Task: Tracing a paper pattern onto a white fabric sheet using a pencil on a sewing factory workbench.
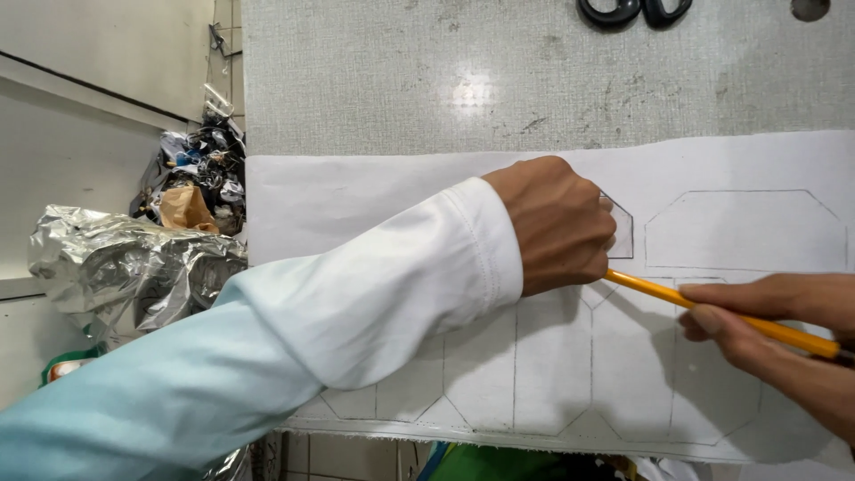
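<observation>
On the white fabric (356,200), I see my left hand (557,223) fisted, hiding the pencil (712,312) tip; right hand (766,321) pinches it. Scissors (632,11) lie far; foil (125,267) left.

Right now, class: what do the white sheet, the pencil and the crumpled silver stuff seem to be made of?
Sheet: probably woven fabric; matte, with a frayed lower edge. Pencil: likely painted wood; glossy yellow-orange shaft. Silver stuff: foil or metallised film; shiny, sharply creased.
</observation>
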